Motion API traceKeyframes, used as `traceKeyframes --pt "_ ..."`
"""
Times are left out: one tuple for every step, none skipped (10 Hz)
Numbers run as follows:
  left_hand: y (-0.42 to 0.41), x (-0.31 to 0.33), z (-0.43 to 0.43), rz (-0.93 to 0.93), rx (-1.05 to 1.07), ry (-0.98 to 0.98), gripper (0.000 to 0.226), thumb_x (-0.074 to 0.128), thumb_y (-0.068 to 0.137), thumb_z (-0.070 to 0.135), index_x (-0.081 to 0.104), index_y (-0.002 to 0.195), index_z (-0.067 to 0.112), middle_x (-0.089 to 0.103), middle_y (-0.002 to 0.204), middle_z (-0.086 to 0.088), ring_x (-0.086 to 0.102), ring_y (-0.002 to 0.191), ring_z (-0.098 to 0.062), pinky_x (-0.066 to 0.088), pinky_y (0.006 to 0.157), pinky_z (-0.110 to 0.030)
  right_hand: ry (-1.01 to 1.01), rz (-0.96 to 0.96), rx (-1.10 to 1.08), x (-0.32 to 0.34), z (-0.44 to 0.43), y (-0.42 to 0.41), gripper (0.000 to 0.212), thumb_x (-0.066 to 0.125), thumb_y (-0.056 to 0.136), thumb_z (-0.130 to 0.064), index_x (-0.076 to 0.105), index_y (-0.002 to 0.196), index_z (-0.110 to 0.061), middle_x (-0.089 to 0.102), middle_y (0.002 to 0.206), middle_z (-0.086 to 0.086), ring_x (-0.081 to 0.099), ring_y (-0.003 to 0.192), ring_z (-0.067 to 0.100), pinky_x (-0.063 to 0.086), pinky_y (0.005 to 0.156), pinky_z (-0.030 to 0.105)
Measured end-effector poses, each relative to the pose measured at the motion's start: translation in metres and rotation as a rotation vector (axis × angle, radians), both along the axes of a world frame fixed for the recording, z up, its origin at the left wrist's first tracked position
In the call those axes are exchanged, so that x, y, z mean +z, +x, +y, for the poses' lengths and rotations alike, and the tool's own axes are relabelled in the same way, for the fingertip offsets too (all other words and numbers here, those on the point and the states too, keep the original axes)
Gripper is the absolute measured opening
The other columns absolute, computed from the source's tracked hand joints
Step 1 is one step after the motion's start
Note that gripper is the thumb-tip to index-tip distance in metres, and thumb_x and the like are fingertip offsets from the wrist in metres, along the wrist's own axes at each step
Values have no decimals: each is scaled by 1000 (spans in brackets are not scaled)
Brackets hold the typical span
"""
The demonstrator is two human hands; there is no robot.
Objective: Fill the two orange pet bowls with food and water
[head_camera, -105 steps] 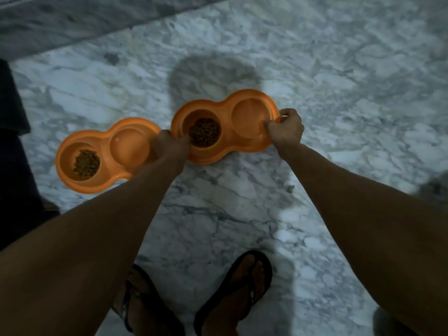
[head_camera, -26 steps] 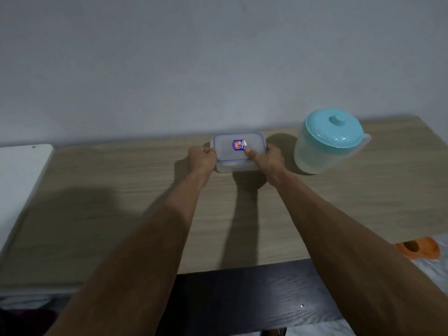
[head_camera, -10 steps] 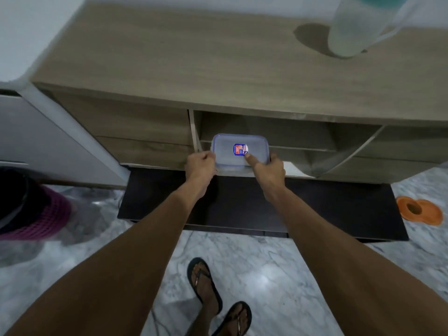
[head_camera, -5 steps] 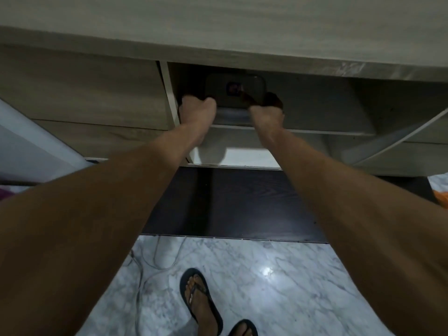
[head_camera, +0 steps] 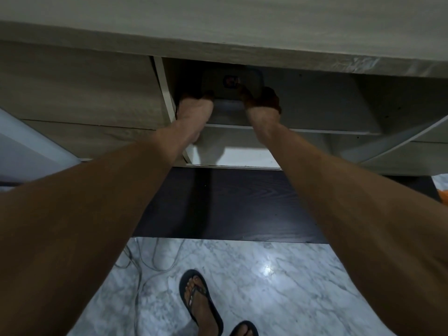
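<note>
A clear lidded food container (head_camera: 231, 83) with a small red and blue label sits deep in the shadowed upper shelf of the wooden cabinet (head_camera: 80, 86). My left hand (head_camera: 195, 106) grips its left end and my right hand (head_camera: 263, 103) grips its right end, thumb on the lid near the label. Both arms reach forward under the cabinet top. A sliver of an orange pet bowl (head_camera: 442, 194) shows at the far right edge on the floor.
The cabinet top (head_camera: 218, 20) overhangs the shelf. An open cabinet door (head_camera: 397, 146) angles out on the right. A dark wooden base board (head_camera: 230, 204) lies below. Cables (head_camera: 145, 265) trail over the marble floor, where my sandalled feet (head_camera: 201, 301) stand.
Both hands carried the container from the cabinet top down into the upper shelf. Over the last half second it has barely moved, staying deep in the shelf.
</note>
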State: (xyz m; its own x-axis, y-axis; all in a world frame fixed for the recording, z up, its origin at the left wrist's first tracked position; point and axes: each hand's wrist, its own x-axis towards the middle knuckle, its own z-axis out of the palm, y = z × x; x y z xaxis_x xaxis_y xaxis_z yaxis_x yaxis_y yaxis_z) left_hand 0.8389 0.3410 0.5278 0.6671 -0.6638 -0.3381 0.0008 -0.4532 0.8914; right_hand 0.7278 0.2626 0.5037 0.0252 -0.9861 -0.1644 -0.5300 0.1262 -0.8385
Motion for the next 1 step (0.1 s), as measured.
traceKeyframes --pt "-1 5 16 -36 -62 19 56 57 95 26 40 144 4 50 141 -12 47 130 -29 38 101 -25 40 -127 -38 4 22 -12 61 67 89 -42 51 136 -6 60 131 8 55 122 24 40 101 22"
